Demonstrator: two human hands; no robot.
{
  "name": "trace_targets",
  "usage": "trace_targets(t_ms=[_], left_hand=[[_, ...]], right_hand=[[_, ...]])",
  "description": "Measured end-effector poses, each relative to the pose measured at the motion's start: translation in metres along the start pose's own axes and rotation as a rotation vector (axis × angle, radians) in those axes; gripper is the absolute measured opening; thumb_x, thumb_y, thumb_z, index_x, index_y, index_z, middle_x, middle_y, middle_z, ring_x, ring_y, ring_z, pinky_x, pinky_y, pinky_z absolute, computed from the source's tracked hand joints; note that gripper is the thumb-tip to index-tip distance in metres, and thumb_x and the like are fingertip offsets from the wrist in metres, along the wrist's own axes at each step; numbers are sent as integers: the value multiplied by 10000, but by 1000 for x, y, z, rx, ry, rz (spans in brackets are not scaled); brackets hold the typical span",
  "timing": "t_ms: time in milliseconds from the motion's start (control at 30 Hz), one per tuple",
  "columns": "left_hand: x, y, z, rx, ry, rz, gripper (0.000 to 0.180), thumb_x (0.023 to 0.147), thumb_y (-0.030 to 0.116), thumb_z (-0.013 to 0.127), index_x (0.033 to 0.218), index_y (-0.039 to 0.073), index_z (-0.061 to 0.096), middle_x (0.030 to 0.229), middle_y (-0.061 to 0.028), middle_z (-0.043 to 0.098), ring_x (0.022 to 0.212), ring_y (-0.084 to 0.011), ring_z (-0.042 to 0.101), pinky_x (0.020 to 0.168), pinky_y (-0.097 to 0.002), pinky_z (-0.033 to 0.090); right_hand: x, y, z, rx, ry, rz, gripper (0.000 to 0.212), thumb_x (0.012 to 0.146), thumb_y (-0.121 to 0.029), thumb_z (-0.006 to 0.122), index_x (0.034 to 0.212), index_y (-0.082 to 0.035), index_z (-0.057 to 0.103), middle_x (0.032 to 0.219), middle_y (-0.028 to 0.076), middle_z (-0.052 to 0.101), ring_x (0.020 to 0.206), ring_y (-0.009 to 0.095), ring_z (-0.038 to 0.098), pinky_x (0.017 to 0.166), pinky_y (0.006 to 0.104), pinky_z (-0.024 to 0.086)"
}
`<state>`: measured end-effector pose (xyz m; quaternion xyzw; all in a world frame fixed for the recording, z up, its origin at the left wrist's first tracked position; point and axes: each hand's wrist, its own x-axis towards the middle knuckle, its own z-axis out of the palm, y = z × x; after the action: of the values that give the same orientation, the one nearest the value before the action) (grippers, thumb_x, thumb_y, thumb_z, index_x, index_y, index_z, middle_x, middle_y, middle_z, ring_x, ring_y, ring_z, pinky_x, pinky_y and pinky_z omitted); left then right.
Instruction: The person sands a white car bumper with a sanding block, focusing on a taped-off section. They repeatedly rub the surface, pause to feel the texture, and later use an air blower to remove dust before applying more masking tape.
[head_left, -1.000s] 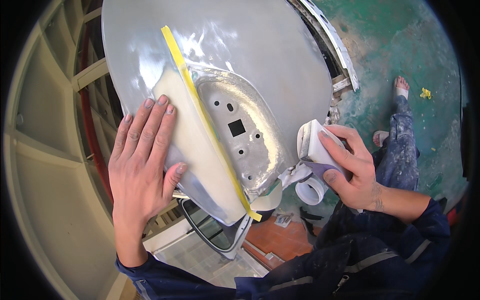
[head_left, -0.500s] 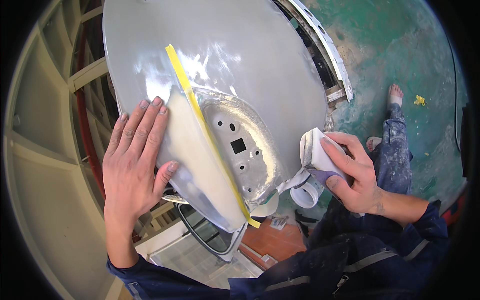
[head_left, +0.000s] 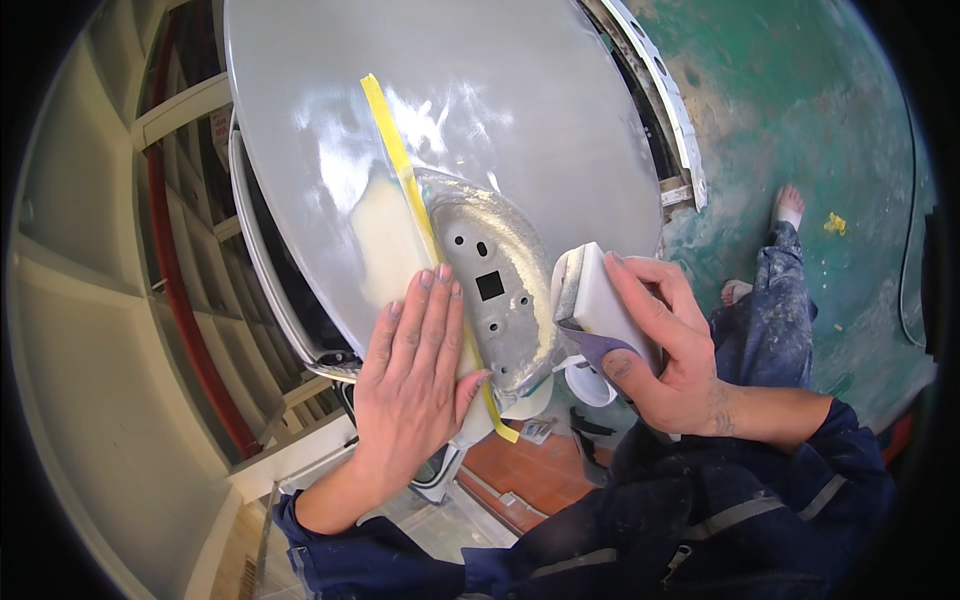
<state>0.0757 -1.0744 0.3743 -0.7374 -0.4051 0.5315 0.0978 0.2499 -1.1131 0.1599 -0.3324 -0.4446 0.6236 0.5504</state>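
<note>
My left hand [head_left: 415, 370] lies flat on a grey car body panel [head_left: 300, 80], fingers stretched out and close together. Its fingers cover part of a pale cream filler patch [head_left: 385, 240] and reach the strip of yellow masking tape [head_left: 392, 130] along that patch's edge. Right of the tape is a recess [head_left: 508, 335] with a square hole, several small holes and cream residue on its rim. My right hand [head_left: 675, 350] grips a white sanding block [head_left: 608, 305] with purple-grey sandpaper [head_left: 600, 346] folded at its lower end. The block is near the recess's right edge; contact is unclear.
Below the block, a white cup [head_left: 590, 384] is partly hidden. A red bar [head_left: 180, 290] and cream metal framework [head_left: 75, 290] stand at the left. On the green floor [head_left: 770, 90] are dusty trouser legs [head_left: 770, 320] and a crumpled yellow scrap [head_left: 836, 223].
My left hand has slid right and down across the filler patch to the tape. My right hand and the sanding block have moved left, closer to the recess. The view has shifted slightly.
</note>
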Motion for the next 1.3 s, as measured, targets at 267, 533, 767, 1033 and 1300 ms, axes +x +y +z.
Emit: trace_targets(t_ms=[267,533,767,1033,1300], left_hand=[[-109,50,74,-119,61,85,517,966,468,610,1323,98,667,1420,-60,610,1377,-256,499,1123,-465,369],[-114,63,95,-219,244,22,384,915,406,700,1203,154,737,1284,-3,680,1272,-189,561,946,-428,429],[-128,61,134,-108,339,65,386,963,318,598,1332,253,694,1473,88,589,1448,-117,421,1093,-379,352],[-110,48,139,-28,527,134,406,943,254,579,1333,275,690,1462,88,593,1468,-125,400,1196,-417,255],[-96,54,195,-172,998,81,333,926,364,641,1242,276,705,1478,76,582,1515,-173,375,1251,-460,200]], right_hand=[[25,-26,105,6,57,-173,691,779,-195,852,1384,43,617,1306,263,529,1076,366,572,912,423,517],[96,-23,135,-75,307,-250,643,776,-160,844,1349,41,635,1251,269,502,1015,377,552,814,422,506],[44,-26,140,-124,231,-227,586,835,-155,793,1341,68,598,1182,272,494,1002,405,528,829,478,492],[96,-25,133,-118,286,-267,622,833,-150,797,1369,82,581,1222,287,507,1036,397,550,839,475,502],[119,-32,130,-126,309,-290,565,852,-133,794,1339,87,610,1201,261,509,1032,381,571,848,428,510]])
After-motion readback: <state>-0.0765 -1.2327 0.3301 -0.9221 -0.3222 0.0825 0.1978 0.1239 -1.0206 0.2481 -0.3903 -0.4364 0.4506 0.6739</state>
